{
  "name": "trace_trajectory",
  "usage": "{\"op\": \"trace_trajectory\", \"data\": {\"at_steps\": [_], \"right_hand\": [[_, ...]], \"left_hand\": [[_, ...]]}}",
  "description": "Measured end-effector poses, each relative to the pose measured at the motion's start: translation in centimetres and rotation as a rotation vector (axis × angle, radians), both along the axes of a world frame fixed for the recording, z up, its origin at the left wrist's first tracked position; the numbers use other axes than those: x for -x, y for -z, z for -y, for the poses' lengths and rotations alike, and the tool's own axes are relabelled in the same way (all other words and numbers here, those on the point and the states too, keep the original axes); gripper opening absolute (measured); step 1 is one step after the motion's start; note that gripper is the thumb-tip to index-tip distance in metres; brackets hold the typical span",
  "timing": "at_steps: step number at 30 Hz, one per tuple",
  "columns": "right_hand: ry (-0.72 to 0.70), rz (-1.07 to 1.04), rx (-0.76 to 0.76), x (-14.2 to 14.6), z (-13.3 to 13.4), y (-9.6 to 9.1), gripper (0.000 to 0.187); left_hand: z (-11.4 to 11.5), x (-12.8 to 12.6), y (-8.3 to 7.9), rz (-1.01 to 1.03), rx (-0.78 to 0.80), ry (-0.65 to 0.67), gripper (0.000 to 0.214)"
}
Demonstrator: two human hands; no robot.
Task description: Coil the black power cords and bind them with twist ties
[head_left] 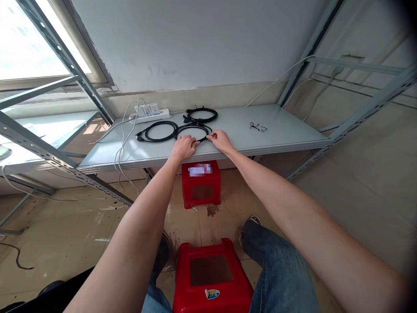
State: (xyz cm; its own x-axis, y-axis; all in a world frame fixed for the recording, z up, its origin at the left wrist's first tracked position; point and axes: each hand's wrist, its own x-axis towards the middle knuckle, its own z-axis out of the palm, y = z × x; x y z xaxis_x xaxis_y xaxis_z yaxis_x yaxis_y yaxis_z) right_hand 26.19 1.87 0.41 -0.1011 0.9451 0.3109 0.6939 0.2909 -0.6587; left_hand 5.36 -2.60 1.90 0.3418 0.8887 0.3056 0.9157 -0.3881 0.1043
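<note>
Three coils of black cable lie close together on the light grey shelf (234, 126). At the front edge, my left hand (185, 147) rests with curled fingers on the near side of the middle cable coil (194, 125). My right hand (220, 141) pinches that coil's right side between thumb and fingertips; the exact grip is small and partly hidden. To the left lies another black cable coil (159, 141), a plug end showing. Behind the middle one sits the third cable coil (213, 118), touching or nearly touching it. Several short black ties (258, 127) lie farther right.
A white power strip (159, 115) with chargers stands at the shelf's back left, and white cords (121, 150) hang over the front edge. Metal rack posts (70, 65) frame both sides. One red stool (201, 191) is under the shelf, another red stool (211, 300) between my legs.
</note>
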Motion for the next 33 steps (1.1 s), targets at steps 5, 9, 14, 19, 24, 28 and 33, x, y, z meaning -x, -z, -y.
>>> {"op": "trace_trajectory", "data": {"at_steps": [5,9,14,19,24,28,33], "right_hand": [[-0.001,0.014,0.042,0.0,0.4,-0.4,0.016],[-0.014,-0.04,0.062,0.0,0.4,-0.5,0.01],[0.003,-0.081,0.054,0.0,0.1,-0.2,0.008],[-0.017,-0.167,0.08,-0.1,0.0,-0.2,0.008],[-0.011,-0.118,0.058,0.1,0.7,-0.6,0.02],[0.018,-0.032,0.026,0.3,1.0,-0.7,0.028],[0.0,-0.029,0.005,0.3,0.9,-0.5,0.025]], "left_hand": [[-0.1,0.0,0.0,-0.013,-0.01,0.001,0.04],[0.0,0.0,-0.2,-0.01,0.001,0.0,0.042],[0.1,0.0,-0.3,0.008,0.02,-0.004,0.042],[0.2,0.0,-0.4,0.001,0.023,-0.013,0.041],[0.4,0.0,-0.4,-0.004,0.012,-0.01,0.041],[0.4,0.0,-0.5,-0.008,0.008,-0.014,0.041],[0.3,0.0,-0.5,-0.019,0.015,-0.022,0.041]]}}
